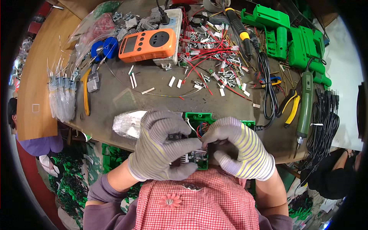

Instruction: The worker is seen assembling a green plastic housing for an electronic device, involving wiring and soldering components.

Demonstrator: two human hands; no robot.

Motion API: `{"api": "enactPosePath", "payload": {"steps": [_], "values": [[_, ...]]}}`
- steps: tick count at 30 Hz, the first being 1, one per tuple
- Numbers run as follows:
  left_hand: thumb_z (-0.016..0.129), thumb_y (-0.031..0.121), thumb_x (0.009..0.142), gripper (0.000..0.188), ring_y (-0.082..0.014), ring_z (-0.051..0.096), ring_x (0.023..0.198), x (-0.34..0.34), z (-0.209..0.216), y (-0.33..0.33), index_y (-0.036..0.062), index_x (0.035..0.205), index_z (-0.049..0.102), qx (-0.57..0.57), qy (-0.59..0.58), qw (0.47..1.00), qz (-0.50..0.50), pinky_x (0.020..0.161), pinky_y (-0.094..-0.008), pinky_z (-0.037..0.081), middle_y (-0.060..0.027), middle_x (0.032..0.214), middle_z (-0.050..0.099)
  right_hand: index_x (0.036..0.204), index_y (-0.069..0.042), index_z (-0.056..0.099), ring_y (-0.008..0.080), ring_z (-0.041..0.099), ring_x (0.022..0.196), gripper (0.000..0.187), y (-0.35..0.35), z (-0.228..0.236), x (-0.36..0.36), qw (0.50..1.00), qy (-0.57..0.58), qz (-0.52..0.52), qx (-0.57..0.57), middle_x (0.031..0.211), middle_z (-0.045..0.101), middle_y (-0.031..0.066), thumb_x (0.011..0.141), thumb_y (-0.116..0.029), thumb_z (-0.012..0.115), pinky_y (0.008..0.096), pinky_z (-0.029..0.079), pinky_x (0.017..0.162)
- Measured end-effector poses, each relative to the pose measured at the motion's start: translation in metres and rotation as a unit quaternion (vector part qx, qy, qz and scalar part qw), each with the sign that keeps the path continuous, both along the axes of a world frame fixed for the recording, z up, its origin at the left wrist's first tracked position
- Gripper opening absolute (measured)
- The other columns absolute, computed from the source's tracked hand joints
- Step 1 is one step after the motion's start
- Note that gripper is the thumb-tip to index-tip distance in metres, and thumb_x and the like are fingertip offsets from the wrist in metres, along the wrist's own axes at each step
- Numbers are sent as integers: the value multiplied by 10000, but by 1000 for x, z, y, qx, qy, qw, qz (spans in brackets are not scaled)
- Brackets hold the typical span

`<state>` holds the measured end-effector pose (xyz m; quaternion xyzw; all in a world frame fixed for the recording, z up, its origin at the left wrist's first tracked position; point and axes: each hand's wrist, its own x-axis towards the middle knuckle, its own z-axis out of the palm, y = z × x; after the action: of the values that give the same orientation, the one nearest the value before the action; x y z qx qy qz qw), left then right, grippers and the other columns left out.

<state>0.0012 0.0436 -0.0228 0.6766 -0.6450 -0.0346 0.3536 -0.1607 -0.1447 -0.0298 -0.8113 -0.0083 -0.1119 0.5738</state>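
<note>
Both my hands wear grey knit gloves and meet close to my chest, at the near edge of the workbench. My left hand [161,147] and my right hand [239,147] together hold a small green circuit board [199,160] with metal parts on it. Red, white and blue wires [200,128] run from the board up into a green plastic housing [199,117] lying on the bench just behind my fingers. Most of the board is hidden by my fingers.
An orange meter [147,45] lies at the back left; a heap of red wires and small metal parts [214,50] at the back centre. Green tool housings [291,38], a soldering iron [239,28], yellow-handled pliers [291,109], black cords [324,122] right. Clear bag [128,124] beside my left hand.
</note>
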Motion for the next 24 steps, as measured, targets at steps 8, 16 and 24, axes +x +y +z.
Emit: {"api": "enactPosePath", "payload": {"steps": [8,16,24], "values": [[773,390,553,496,-221,568,891,-9,-15,5,244,1026,754,-32,-54,998,-2,905,-490,447,15,966,536,1169,-33,606,230,697,864,337,22,-8,2,988,41,-142,40,978,695,113,849,71,618,328,551,769],[794,369,536,458,-225,552,859,-8,-27,8,234,968,728,-76,-47,996,-5,878,-475,450,20,935,511,1246,-25,606,272,706,918,408,25,1,7,977,106,-135,126,983,695,140,847,48,644,339,554,803],[803,341,532,430,-233,543,879,-7,-31,10,218,927,686,-87,-41,995,-11,870,-475,450,19,937,511,1322,-33,577,242,663,811,499,29,4,14,990,59,-124,-1,895,674,102,835,35,660,337,534,758]]}}
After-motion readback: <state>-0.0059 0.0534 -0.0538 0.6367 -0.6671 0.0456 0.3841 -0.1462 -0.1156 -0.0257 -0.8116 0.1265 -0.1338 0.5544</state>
